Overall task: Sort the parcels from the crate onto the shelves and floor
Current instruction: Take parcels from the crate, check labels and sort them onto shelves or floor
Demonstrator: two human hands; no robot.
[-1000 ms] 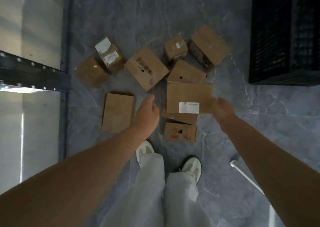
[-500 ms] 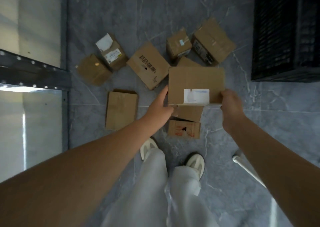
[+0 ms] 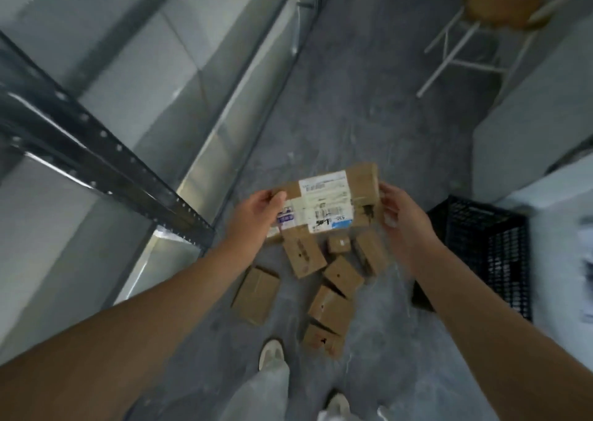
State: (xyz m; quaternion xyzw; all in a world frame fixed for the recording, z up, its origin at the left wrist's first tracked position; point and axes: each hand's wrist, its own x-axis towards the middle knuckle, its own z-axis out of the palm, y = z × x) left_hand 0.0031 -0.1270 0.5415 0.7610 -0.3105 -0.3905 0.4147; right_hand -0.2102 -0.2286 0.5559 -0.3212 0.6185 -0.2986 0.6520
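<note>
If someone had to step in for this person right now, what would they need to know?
Left hand and right hand each grip one end of a labelled parcel, held up off the floor.
Other parcels lie scattered on the floor near the feet; the black crate sits to the right, the shelf frame to the left.
Done: this parcel is lifted.
Left: place it, then sort the others.

A grey, marbled floor (image 3: 369, 106) carries a loose cluster of brown cardboard parcels (image 3: 330, 305) lying flat near the person's shoes — some touching, one (image 3: 255, 295) set apart at the left. A black crate (image 3: 487, 253) stands right of them — a stool (image 3: 475, 35) farther off.
</note>
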